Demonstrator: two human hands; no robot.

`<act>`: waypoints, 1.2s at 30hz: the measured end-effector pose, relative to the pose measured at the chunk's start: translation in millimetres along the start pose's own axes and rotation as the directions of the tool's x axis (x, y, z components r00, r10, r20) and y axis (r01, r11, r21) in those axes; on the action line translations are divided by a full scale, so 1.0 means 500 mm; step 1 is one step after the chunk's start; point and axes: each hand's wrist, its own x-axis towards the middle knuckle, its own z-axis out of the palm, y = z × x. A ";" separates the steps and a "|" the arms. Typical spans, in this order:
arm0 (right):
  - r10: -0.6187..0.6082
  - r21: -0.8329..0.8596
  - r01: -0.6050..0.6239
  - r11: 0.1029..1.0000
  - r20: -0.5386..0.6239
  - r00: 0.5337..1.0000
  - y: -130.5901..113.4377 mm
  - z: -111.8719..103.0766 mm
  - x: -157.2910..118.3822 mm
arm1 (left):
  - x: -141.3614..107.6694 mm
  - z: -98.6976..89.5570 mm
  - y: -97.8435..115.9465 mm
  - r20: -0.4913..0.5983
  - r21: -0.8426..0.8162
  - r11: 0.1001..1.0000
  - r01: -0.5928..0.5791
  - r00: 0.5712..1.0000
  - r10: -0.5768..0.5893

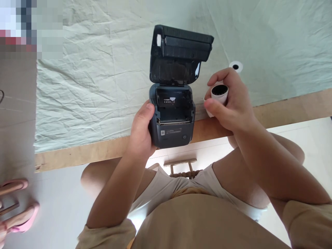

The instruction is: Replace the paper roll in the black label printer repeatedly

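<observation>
A dark portable label printer (172,133) is held over the table's near edge, its lid (178,55) swung up and back. The paper bay inside shows no roll. My left hand (142,129) grips the printer's left side, thumb along the rim. To the right of the printer, my right hand (233,100) is closed around a small white paper roll (216,100) with a dark core facing up. A short flap of its paper seems to stand off on the left side.
A second white roll (239,65) lies beyond my right hand on the pale green cloth (103,86). A bare wooden strip (77,154) forms the table's near edge. At the lower left are another person's feet in pink slippers (28,221). A wooden stool (181,162) shows below.
</observation>
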 end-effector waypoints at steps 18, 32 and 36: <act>-0.052 -0.160 0.053 0.986 0.009 0.999 -0.022 0.005 0.007 | -0.002 0.003 0.003 -0.023 -0.017 1.000 0.002 1.000 -0.002; -0.175 -0.209 0.167 0.964 -0.020 0.984 -0.017 0.008 0.009 | -0.002 -0.003 -0.002 -0.019 0.003 1.000 0.022 1.000 -0.022; -0.084 -0.183 0.092 0.979 0.050 0.995 -0.021 0.006 0.005 | 0.000 -0.002 -0.001 -0.037 0.017 1.000 0.012 0.999 -0.012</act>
